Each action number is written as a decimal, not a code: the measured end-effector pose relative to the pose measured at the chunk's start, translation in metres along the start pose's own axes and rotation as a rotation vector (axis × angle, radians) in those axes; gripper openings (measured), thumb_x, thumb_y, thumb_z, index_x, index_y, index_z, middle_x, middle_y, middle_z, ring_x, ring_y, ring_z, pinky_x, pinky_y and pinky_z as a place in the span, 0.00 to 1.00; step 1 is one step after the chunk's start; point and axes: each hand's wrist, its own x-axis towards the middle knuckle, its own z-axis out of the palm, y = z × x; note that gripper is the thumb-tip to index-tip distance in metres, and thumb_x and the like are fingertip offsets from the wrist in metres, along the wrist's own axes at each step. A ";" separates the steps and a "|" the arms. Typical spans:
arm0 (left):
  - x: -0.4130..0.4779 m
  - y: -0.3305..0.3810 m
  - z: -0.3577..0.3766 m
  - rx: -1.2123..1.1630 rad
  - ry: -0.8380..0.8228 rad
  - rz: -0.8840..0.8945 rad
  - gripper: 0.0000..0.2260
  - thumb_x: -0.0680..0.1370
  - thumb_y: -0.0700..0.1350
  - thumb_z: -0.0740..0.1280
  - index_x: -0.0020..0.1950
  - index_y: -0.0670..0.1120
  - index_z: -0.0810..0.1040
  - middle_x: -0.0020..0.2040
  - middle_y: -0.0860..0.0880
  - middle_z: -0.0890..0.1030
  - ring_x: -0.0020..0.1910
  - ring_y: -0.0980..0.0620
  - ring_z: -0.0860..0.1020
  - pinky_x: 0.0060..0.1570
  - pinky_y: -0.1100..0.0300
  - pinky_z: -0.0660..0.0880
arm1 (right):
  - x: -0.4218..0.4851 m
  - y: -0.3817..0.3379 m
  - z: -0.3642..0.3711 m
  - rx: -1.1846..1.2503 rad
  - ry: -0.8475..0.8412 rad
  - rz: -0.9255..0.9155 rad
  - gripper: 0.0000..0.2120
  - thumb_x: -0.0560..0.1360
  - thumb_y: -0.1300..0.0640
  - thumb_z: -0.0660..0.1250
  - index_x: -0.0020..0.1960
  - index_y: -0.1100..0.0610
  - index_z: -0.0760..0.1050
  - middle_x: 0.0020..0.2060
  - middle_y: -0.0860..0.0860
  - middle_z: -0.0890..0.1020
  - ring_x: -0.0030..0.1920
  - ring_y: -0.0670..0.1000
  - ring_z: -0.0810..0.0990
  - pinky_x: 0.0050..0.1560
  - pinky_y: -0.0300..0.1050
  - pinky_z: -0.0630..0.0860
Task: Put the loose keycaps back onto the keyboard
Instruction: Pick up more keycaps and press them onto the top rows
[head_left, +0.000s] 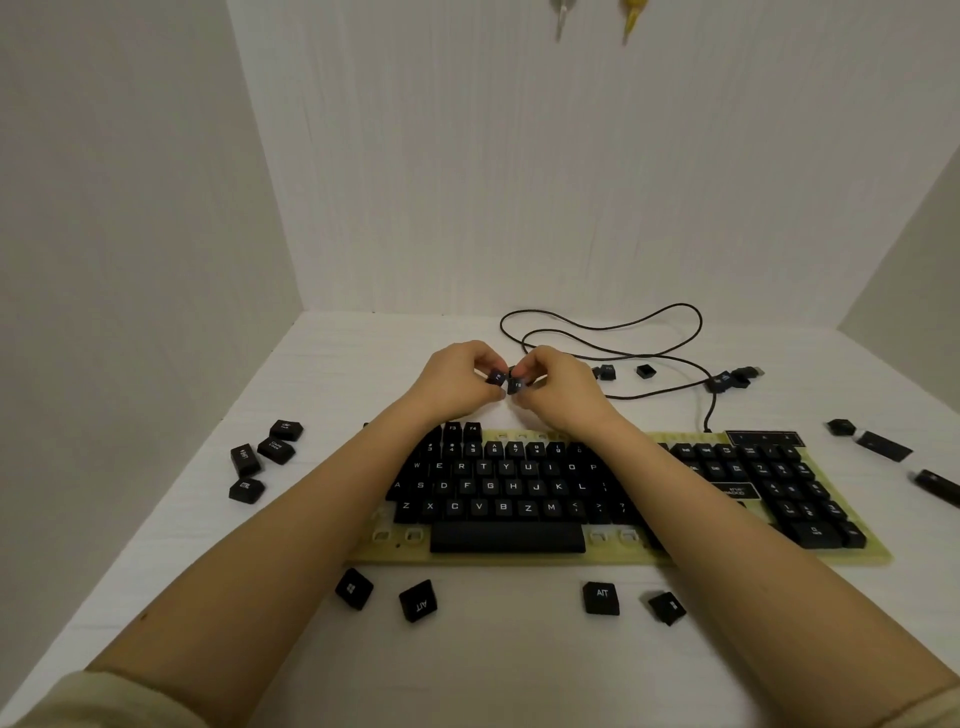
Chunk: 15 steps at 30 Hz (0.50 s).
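Both hands meet just past the keyboard (519, 559), at its 12 o'clock; the left hand (460, 376) pinches a black cap (497, 377) between thumb and curled fingers; the right hand (558, 384) pinches a second cap (516, 385) the same way; the two sit just beside each other, perhaps touching, though they are too small from here to be sure. The keyboard lies flat on the white table (493, 670); most letter keys are seated; bare sockets show in its top row and in the bottom row either side of the space bar (508, 537). Loose keycaps lie round it: the left caps (275, 449), four at 9 o'clock; the front caps (601, 598), four along 6 o'clock, two marked Alt; the far caps (644, 371), two at 1 o'clock, close to the cable (602, 328); the side caps (884, 446), three at 3 o'clock, two of them long. The cable loops across 12 to 1 o'clock.
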 end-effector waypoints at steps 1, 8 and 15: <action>-0.002 0.000 0.000 0.005 0.005 0.008 0.11 0.70 0.38 0.70 0.51 0.47 0.79 0.52 0.49 0.81 0.44 0.54 0.76 0.48 0.63 0.69 | -0.001 0.001 0.000 0.008 0.000 -0.008 0.07 0.70 0.64 0.68 0.45 0.54 0.74 0.42 0.50 0.80 0.45 0.50 0.78 0.46 0.40 0.72; -0.015 -0.001 -0.002 -0.036 0.022 0.040 0.15 0.71 0.35 0.68 0.57 0.47 0.76 0.46 0.53 0.79 0.39 0.55 0.77 0.40 0.68 0.71 | -0.012 0.005 -0.002 0.016 -0.008 -0.093 0.08 0.70 0.64 0.67 0.45 0.53 0.75 0.43 0.50 0.81 0.41 0.48 0.78 0.33 0.27 0.70; -0.021 -0.002 -0.003 -0.004 0.023 0.012 0.10 0.72 0.37 0.67 0.52 0.46 0.78 0.45 0.54 0.78 0.37 0.59 0.75 0.35 0.71 0.69 | -0.010 0.006 -0.006 -0.131 -0.040 -0.007 0.09 0.68 0.62 0.70 0.48 0.56 0.76 0.39 0.47 0.77 0.43 0.49 0.76 0.42 0.39 0.73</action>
